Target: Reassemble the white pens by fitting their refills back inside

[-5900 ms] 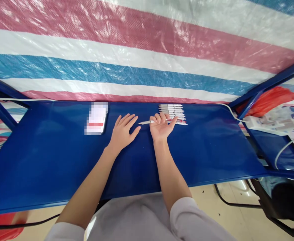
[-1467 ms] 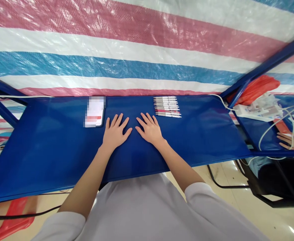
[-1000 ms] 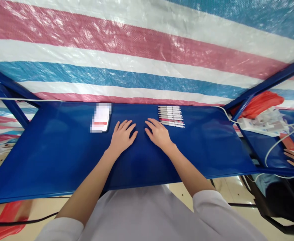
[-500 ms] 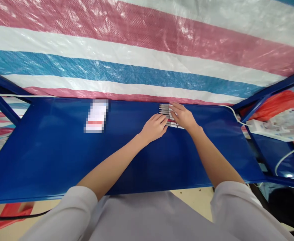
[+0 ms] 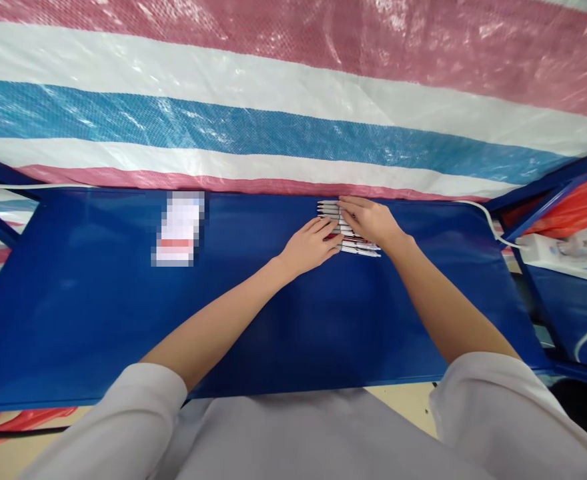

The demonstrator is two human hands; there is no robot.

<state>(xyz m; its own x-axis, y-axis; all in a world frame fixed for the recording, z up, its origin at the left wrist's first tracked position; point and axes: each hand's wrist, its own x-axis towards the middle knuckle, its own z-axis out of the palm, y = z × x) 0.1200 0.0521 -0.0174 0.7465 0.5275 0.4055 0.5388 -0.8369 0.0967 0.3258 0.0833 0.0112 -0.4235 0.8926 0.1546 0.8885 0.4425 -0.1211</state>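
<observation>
Several pens [image 5: 361,251] under left hand [image 5: 307,248], right hand [image 5: 373,220] — near table's far edge [image 5: 263,195].

L hand [image 5: 307,248] & R hand [image 5: 371,223] palms dn, fingers extended, close tog.; forearms [image 5: 223,315] angled inwd.

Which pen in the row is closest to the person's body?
The white pen at the row's near end; no other pen lies between it and the front edge of the table.

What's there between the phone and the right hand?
The head view shows the left hand between the phone and the right hand, its fingers over some pens.
</observation>
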